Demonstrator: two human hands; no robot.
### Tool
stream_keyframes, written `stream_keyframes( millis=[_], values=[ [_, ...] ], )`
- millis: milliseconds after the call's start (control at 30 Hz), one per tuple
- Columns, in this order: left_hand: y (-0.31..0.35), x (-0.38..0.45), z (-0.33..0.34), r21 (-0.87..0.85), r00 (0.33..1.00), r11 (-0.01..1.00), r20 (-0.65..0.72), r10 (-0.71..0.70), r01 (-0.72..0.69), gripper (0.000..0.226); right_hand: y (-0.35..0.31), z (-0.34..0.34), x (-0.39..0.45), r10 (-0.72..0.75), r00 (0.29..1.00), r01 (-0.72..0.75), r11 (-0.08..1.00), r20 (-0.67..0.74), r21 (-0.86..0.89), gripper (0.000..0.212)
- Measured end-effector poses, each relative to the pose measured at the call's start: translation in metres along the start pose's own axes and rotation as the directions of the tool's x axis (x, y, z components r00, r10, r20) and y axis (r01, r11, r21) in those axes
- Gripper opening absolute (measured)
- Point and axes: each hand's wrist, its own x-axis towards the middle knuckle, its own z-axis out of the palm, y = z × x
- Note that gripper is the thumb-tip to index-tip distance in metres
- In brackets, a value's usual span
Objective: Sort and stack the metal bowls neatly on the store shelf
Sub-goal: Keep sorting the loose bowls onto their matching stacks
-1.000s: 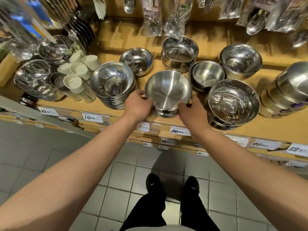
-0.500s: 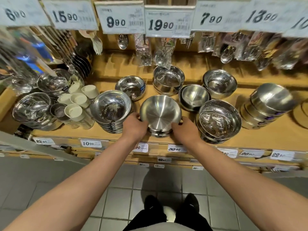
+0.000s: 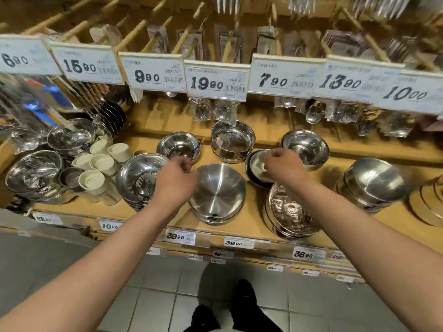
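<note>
Hands [image 3: 176,182] [image 3: 281,167] off the brushed bowl stack [image 3: 217,194] gripped a moment ago, fingers loosely curled, empty; stack settled at shelf [image 3: 249,226] front, one pile done, dark bowl [image 3: 254,167] behind-right of it likely next.

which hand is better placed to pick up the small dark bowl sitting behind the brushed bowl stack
Right. The right hand hovers directly over the small dark bowl, empty; the left hand is across the brushed bowl stack.

Silver steel bowls [image 3: 217,191], cream cups [image 3: 102,164], tan wooden shelf [image 3: 251,226], white price tags [image 3: 217,80] with black numerals
</note>
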Motion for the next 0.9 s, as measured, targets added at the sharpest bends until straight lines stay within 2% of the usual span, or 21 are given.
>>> stream_keyframes(
  millis=[100, 233, 367, 467, 533, 700, 833, 900],
  values=[
    [0.004, 0.000, -0.003, -0.212, 0.997, 0.974, 0.020, -0.076, 0.079, 0.018, -0.006, 0.000, 0.031, -0.009, 0.998, 0.010, 1.000, 0.060, -0.017, 0.018],
    [-0.001, -0.001, -0.006, -0.303, 0.990, 0.945, -0.032, -0.140, 0.124, 0.011, -0.008, 0.011, 0.070, 0.000, 0.995, 0.012, 0.992, 0.101, -0.123, 0.026],
    [-0.006, -0.005, -0.003, -0.421, 0.982, 0.896, -0.053, -0.182, 0.143, 0.002, -0.011, 0.024, 0.110, 0.045, 0.991, -0.020, 0.980, 0.123, -0.199, 0.043],
    [-0.012, -0.009, 0.002, -0.486, 0.972, 0.856, -0.050, -0.230, 0.178, 0.013, -0.011, 0.030, 0.139, 0.031, 0.998, -0.017, 0.956, 0.045, -0.292, 0.033],
    [-0.018, -0.011, 0.004, -0.527, 0.964, 0.829, -0.066, -0.258, 0.185, 0.008, -0.004, 0.033, 0.153, 0.025, 0.996, -0.001, 0.959, 0.081, -0.285, 0.034],
    [-0.029, -0.016, 0.010, -0.515, 0.934, 0.828, -0.131, -0.333, 0.223, 0.010, 0.003, 0.033, 0.162, 0.028, 0.990, 0.022, 0.937, 0.139, -0.347, 0.036],
    [-0.027, -0.017, 0.012, -0.514, 0.924, 0.820, -0.126, -0.362, 0.251, 0.010, -0.007, 0.030, 0.164, 0.075, 0.990, -0.039, 0.956, 0.116, -0.290, 0.022],
    [-0.023, -0.015, 0.012, -0.514, 0.925, 0.821, -0.123, -0.359, 0.250, 0.010, -0.011, 0.031, 0.163, 0.094, 0.988, -0.065, 0.974, 0.125, -0.216, 0.022]
  ],
)
